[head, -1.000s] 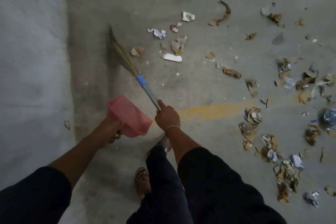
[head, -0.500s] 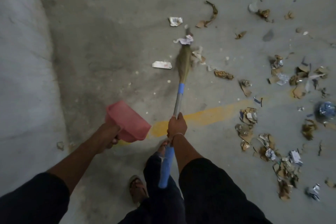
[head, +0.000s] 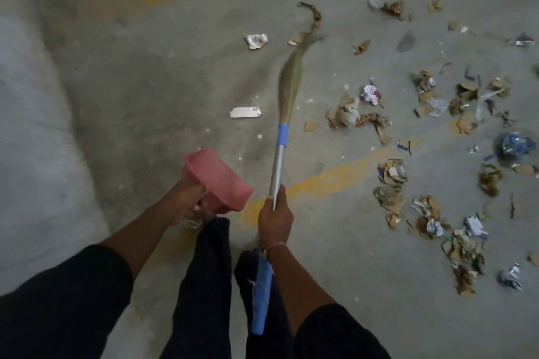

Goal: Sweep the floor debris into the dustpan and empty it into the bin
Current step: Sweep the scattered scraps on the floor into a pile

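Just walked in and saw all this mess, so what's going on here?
A person is sweeping a concrete floor. Their right hand grips a broom by its metal handle, bristles out toward the scattered paper and cardboard scraps. Their left hand holds a pink dustpan up off the floor. No bin is in view.

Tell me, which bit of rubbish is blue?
The crumpled blue wrapper far right of the broom. The other scraps around it are brown cardboard or white paper.

Pink plastic dustpan (head: 217, 181); grass broom (head: 281, 137) with silver metal shaft, blue bands, tan bristles; grey concrete floor (head: 145, 90) striped with faded yellow paint lines (head: 318, 183); brown-and-white scattered debris (head: 358, 116)
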